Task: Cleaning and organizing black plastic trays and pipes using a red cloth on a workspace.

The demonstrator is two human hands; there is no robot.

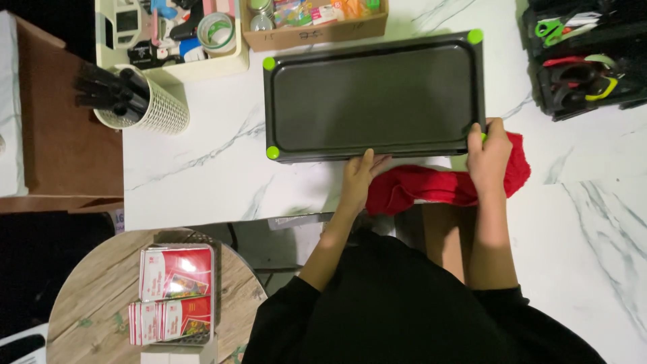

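Observation:
A black rectangular tray (374, 94) with green corner tips lies on the white marble table (202, 168). My left hand (360, 176) touches the tray's near edge around its middle, fingers together. My right hand (488, 156) rests at the tray's near right corner, over a red cloth (418, 189). The cloth lies bunched on the table's front edge, between and under my hands. Whether the right hand grips the tray corner or the cloth is unclear.
A white perforated cup (145, 108) of black pens stands at the left. A cream organiser (172, 34) and a cardboard box (317, 20) sit behind the tray. A black rack (586, 57) holds scissors at the right. A round wooden stool (151, 296) carries red-and-white packs.

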